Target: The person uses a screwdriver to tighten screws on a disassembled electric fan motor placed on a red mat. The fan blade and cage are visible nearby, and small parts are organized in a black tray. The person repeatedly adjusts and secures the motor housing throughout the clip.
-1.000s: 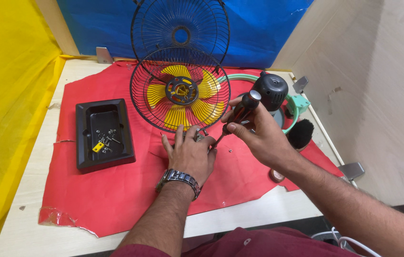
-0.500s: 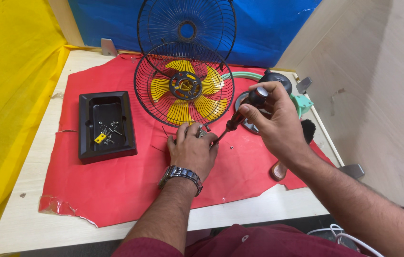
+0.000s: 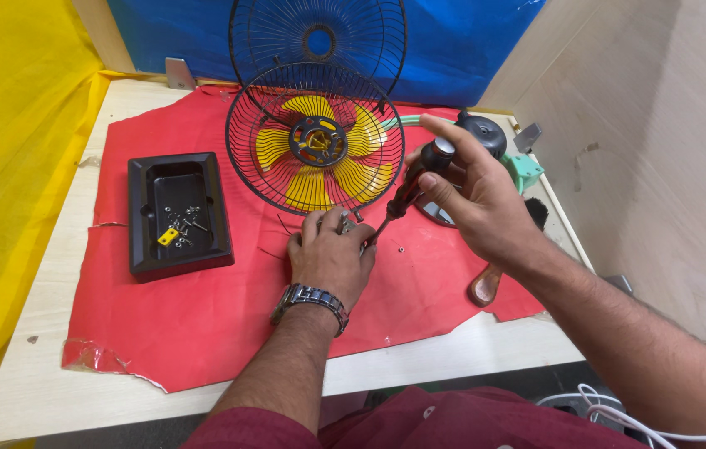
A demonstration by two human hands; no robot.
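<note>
A person's right hand [image 3: 473,199] is wrapped around the dark handle of a screwdriver [image 3: 409,189]. The tool's long axis slants from upper right down to lower left, tip pointing at the left hand [image 3: 332,254]. That hand rests palm down on the red mat [image 3: 203,324], fingers curled over a small metal part that is mostly hidden. Just beyond stands a black wire fan guard [image 3: 315,150] with yellow blades. A black tray [image 3: 176,214] of screws sits well to the left.

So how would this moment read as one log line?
left hand: pressing small metal part | right hand: black-handled screwdriver | black wire fan cage: beside
</note>
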